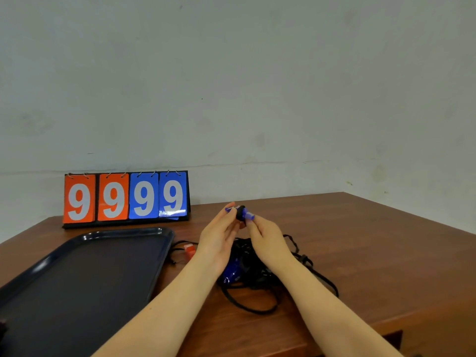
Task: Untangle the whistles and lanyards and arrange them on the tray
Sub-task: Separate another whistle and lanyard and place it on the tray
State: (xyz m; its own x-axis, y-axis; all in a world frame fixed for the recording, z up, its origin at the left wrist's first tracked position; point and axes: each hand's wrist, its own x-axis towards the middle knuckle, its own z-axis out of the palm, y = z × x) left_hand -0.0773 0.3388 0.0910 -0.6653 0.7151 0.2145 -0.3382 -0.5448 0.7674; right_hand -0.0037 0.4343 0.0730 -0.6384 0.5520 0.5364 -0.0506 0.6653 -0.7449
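Left hand (219, 240) and right hand (266, 237) together pinching blue whistle (243, 213), black lanyard tangle (257, 269) beneath, dark tray (85, 266) at left

Blue whistle (248, 215), black lanyards (257, 269), red whistle (190, 249), dark navy tray (85, 269), brown table (360, 253), orange-and-blue scoreboard (126, 197).

Single head view — forward and down, near table (360, 240)

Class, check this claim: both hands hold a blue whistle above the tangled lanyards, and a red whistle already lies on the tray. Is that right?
Not quite. The head view shows the red whistle on the table beside the tray, not on it. Both the left hand and right hand do hold the blue whistle above the lanyards.
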